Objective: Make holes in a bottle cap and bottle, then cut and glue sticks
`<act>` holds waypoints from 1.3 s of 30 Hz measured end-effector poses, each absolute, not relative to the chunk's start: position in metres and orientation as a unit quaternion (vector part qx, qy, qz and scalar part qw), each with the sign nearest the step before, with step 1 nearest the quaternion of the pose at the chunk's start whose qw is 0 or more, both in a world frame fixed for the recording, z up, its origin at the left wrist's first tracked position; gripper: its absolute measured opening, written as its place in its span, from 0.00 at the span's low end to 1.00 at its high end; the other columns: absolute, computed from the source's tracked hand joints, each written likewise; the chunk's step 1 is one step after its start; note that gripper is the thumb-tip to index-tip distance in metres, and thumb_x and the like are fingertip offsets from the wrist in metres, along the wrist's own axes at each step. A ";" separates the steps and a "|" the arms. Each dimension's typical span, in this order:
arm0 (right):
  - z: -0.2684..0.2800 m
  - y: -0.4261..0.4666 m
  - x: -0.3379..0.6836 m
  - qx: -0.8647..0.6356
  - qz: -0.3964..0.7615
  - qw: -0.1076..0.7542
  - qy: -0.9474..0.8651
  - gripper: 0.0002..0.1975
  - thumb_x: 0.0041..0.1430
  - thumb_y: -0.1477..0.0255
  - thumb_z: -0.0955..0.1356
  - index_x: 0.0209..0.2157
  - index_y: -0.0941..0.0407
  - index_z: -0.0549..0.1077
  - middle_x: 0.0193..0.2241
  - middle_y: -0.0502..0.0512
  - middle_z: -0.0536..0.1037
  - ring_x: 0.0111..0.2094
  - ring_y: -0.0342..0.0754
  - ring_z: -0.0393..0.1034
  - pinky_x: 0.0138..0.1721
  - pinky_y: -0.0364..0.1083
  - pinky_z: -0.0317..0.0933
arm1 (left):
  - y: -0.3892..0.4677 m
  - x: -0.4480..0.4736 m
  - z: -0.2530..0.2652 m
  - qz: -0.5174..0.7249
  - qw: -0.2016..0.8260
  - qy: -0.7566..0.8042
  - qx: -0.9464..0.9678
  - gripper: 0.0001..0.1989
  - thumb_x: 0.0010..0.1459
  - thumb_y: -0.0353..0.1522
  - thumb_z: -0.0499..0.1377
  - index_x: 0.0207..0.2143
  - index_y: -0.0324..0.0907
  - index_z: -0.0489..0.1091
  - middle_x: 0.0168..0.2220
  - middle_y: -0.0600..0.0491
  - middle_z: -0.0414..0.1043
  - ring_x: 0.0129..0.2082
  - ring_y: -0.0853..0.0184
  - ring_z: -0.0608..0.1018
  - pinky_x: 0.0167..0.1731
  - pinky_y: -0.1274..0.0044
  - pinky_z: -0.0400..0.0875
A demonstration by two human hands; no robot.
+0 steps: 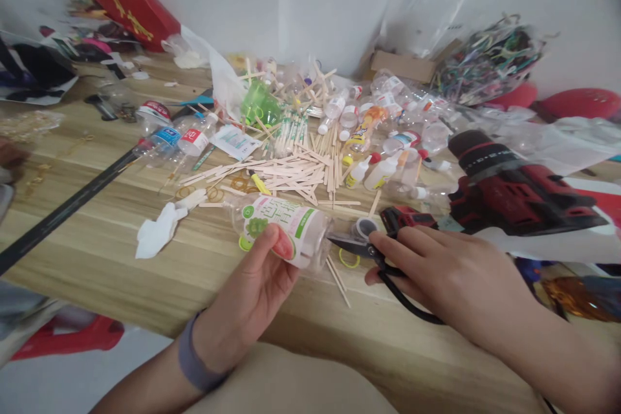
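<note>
My left hand (247, 297) is closed round a clear plastic bottle (295, 223) with a white and green fruit label, lying on its side above the table's front part. The bottle's base end points right. In my right hand (446, 272) is a pair of black-handled scissors (352, 244), fingers wrapped over the handles. The dark blades reach left to the bottle's base end; whether they pass into the plastic I cannot tell. Behind the bottle lies a heap of wooden sticks (291, 174). A yellow ring (349, 259) lies beneath the blades.
A red and black power drill (519, 187) stands at the right, near my right hand. Several plastic bottles (392, 142) and glue bottles (381, 173) crowd the back. A crumpled white tissue (160, 229) and a long black bar (68, 207) lie left.
</note>
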State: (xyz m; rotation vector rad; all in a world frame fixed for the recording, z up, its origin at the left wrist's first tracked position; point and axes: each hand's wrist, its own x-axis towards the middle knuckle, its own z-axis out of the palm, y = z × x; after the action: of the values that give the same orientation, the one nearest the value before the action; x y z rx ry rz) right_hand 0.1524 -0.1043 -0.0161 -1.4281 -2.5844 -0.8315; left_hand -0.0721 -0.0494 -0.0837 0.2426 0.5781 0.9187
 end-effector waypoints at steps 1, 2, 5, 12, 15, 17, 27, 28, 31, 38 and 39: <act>-0.020 -0.104 0.153 -0.466 -0.269 0.046 -0.842 0.28 0.73 0.67 0.49 0.34 0.57 0.75 0.19 0.50 0.70 0.19 0.46 0.68 0.22 0.46 0.52 | -0.049 -0.072 -0.084 0.435 0.850 0.273 0.114 0.15 0.55 0.35 0.67 0.21 0.39 0.67 0.30 0.56 0.72 0.29 0.75 0.74 0.33 0.83 0.76; -0.024 -0.105 0.152 -0.471 -0.266 0.054 -0.839 0.27 0.73 0.66 0.49 0.34 0.57 0.75 0.19 0.50 0.70 0.19 0.46 0.68 0.22 0.46 0.52 | -0.048 -0.072 -0.084 0.434 0.852 0.272 0.113 0.15 0.56 0.35 0.66 0.22 0.39 0.67 0.30 0.56 0.72 0.29 0.74 0.74 0.33 0.83 0.76; -0.040 -0.108 0.150 -0.504 -0.216 0.098 -0.830 0.25 0.72 0.61 0.53 0.36 0.57 0.75 0.21 0.50 0.74 0.20 0.45 0.70 0.21 0.45 0.53 | -0.047 -0.070 -0.083 0.434 0.854 0.266 0.101 0.15 0.59 0.33 0.64 0.22 0.39 0.66 0.33 0.55 0.74 0.31 0.73 0.76 0.32 0.82 0.76; -0.070 -0.115 0.140 -0.589 0.204 0.301 -0.722 0.25 0.65 0.50 0.60 0.35 0.57 0.75 0.17 0.48 0.74 0.19 0.42 0.68 0.22 0.39 0.61 | -0.046 -0.065 -0.081 0.434 0.869 0.234 0.048 0.13 0.60 0.34 0.62 0.25 0.39 0.65 0.37 0.52 0.76 0.35 0.69 0.79 0.34 0.80 0.76; -0.069 -0.119 0.141 -0.602 0.122 0.289 -0.734 0.23 0.63 0.51 0.62 0.39 0.56 0.76 0.21 0.49 0.75 0.21 0.43 0.70 0.23 0.39 0.62 | -0.046 -0.064 -0.079 0.431 0.870 0.236 0.041 0.08 0.61 0.33 0.61 0.30 0.39 0.68 0.38 0.52 0.76 0.36 0.69 0.79 0.34 0.80 0.76; -0.066 -0.121 0.141 -0.608 0.012 0.242 -0.756 0.25 0.62 0.49 0.62 0.43 0.54 0.76 0.25 0.51 0.76 0.24 0.44 0.71 0.24 0.41 0.61 | -0.046 -0.063 -0.079 0.433 0.867 0.241 0.040 0.06 0.60 0.33 0.62 0.33 0.39 0.70 0.40 0.52 0.76 0.36 0.69 0.79 0.34 0.81 0.76; -0.052 -0.124 0.144 -0.576 -0.224 0.086 -0.782 0.26 0.70 0.55 0.53 0.43 0.56 0.75 0.27 0.52 0.73 0.27 0.47 0.72 0.24 0.46 0.55 | -0.050 -0.065 -0.080 0.473 0.838 0.250 0.104 0.17 0.56 0.33 0.65 0.19 0.38 0.66 0.27 0.57 0.70 0.29 0.73 0.74 0.32 0.82 0.74; -0.051 -0.124 0.145 -0.571 -0.235 0.082 -0.782 0.25 0.70 0.56 0.54 0.42 0.56 0.75 0.26 0.52 0.72 0.26 0.47 0.72 0.24 0.46 0.54 | -0.050 -0.065 -0.080 0.474 0.836 0.254 0.109 0.17 0.56 0.33 0.65 0.19 0.38 0.66 0.27 0.57 0.70 0.29 0.73 0.74 0.32 0.82 0.74; -0.047 -0.122 0.146 -0.558 -0.267 0.070 -0.782 0.24 0.71 0.58 0.54 0.41 0.56 0.76 0.23 0.51 0.71 0.24 0.47 0.71 0.23 0.47 0.50 | -0.050 -0.065 -0.080 0.470 0.836 0.262 0.113 0.16 0.57 0.33 0.65 0.19 0.38 0.66 0.28 0.57 0.71 0.28 0.74 0.73 0.32 0.82 0.74; -0.046 -0.115 0.142 -0.570 -0.194 0.086 -0.793 0.29 0.69 0.52 0.52 0.37 0.55 0.76 0.26 0.53 0.77 0.22 0.47 0.72 0.21 0.46 0.52 | -0.051 -0.065 -0.083 0.464 0.845 0.249 0.092 0.14 0.59 0.33 0.63 0.22 0.39 0.67 0.33 0.55 0.75 0.32 0.72 0.77 0.35 0.81 0.75; -0.048 -0.115 0.141 -0.578 -0.165 0.099 -0.793 0.29 0.68 0.51 0.53 0.37 0.55 0.76 0.26 0.53 0.77 0.22 0.47 0.73 0.20 0.46 0.53 | -0.051 -0.065 -0.083 0.465 0.848 0.241 0.086 0.12 0.59 0.33 0.63 0.24 0.39 0.69 0.34 0.55 0.75 0.33 0.71 0.77 0.36 0.81 0.76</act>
State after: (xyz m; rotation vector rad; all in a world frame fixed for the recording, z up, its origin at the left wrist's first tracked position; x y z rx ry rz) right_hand 0.1413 -0.1154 -0.0481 -1.7088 -2.3471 -0.4894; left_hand -0.0652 -0.0508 -0.0832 0.1811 0.5076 0.9804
